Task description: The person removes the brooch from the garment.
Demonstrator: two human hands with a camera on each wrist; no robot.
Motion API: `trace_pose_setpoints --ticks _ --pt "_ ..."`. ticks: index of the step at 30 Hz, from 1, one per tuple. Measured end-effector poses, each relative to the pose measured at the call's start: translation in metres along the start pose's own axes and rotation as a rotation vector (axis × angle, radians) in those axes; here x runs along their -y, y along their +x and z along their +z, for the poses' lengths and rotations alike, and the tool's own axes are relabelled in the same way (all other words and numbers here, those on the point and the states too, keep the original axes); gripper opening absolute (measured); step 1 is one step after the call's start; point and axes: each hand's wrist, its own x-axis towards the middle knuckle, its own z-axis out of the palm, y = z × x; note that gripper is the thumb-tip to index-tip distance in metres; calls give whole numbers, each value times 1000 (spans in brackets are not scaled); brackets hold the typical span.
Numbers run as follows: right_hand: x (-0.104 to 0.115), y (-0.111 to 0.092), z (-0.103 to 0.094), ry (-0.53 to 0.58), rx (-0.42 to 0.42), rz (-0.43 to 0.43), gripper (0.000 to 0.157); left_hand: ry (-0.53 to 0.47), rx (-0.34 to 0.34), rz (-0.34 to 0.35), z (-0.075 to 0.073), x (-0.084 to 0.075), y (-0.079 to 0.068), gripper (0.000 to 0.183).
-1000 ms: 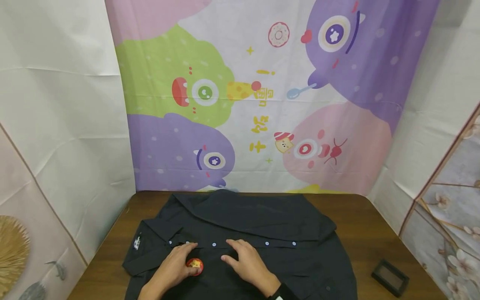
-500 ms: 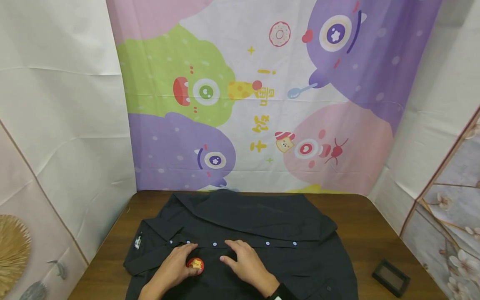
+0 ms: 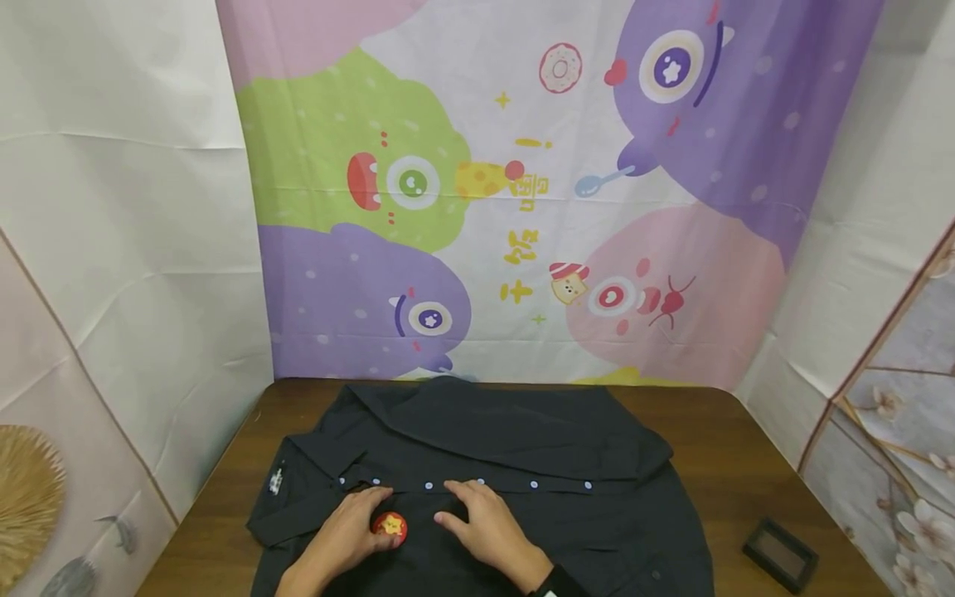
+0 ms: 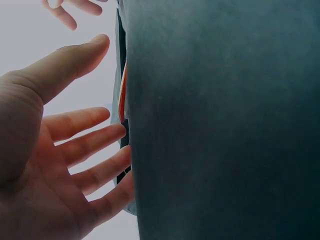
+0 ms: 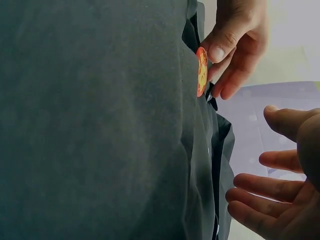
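A black button-up shirt [image 3: 582,531] lies spread on the table, with a row of small pale buttons [image 3: 533,484] running across it. On its front is a red round patch [image 3: 391,527] with a yellow star-like figure; only its thin edge shows in the left wrist view. Beside the patch, my left hand [image 3: 345,531] has its thumb at the rim and its fingers extended, spread apart in the left wrist view. My right hand [image 3: 492,531] is over the shirt's middle, right of the patch, fingers loosely extended and holding nothing. One button is partly behind its fingers.
A small black rectangular frame-like box [image 3: 780,555] sits on the brown wooden table [image 3: 734,464], right of the shirt. Behind the table hangs a cartoon monster cloth [image 3: 515,332]. White sheets flank both sides. A straw-coloured round thing [image 3: 30,497] is at the far left.
The view has shifted slightly, moving the scene a little rightward in the picture. My right hand has drifted slightly left over the shirt; my left hand stays by the patch.
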Motion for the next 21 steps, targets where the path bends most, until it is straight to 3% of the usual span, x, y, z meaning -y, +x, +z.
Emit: trace_pose_setpoints --ticks 15,21 --pt "1 1 6 5 17 -7 49 9 42 -27 -1 -1 0 65" --pt "2 2 8 -20 10 -32 48 -1 24 -20 0 1 -2 65"
